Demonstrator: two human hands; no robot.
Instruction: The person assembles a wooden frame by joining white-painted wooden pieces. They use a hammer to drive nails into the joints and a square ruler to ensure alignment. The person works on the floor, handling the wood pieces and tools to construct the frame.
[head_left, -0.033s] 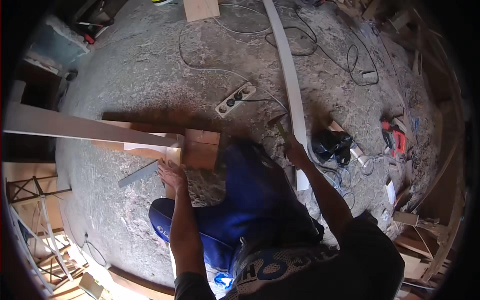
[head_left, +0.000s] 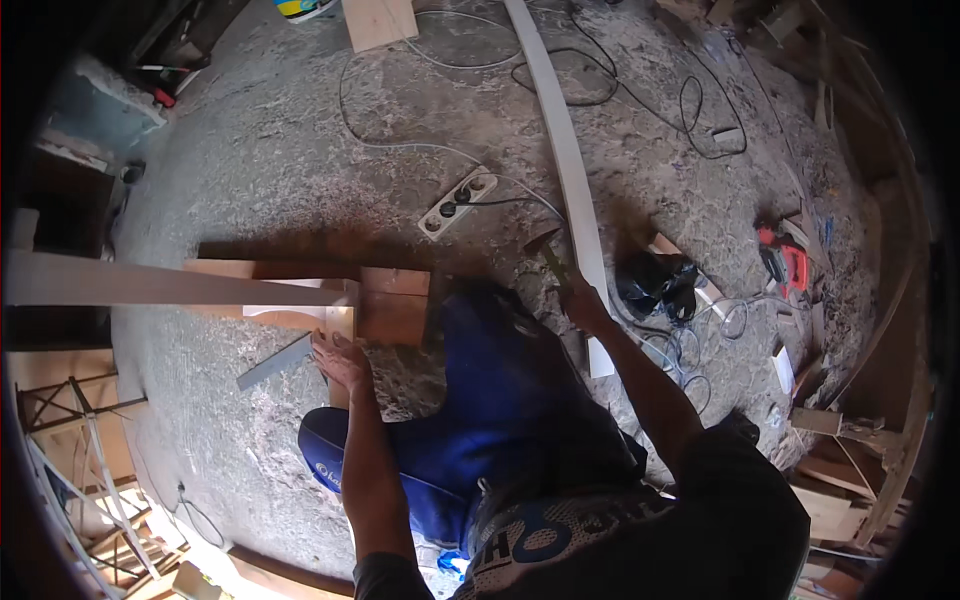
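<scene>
My right hand (head_left: 585,305) is closed round the handle of a hammer (head_left: 555,262), its dark head raised above the floor. My left hand (head_left: 340,360) has its fingers bent against the near edge of a pale wooden piece (head_left: 341,320), which stands at the end of a long wooden beam (head_left: 170,280). Beneath the beam lie reddish wooden boards (head_left: 395,305). Beside the left fingers a flat grey metal blade (head_left: 275,362) slants down to the left; whether the hand touches it I cannot tell.
A white power strip (head_left: 457,203) with plugs and cables lies ahead on the rough floor. A long white board (head_left: 565,150) runs past my right hand. Farther right are a black plastic bag (head_left: 655,285) and a red power tool (head_left: 793,268). A plywood piece (head_left: 380,22) lies at the far edge.
The view has shifted slightly, and the long beam looks more level. Both hands keep nearly the same places, the right one still with the hammer.
</scene>
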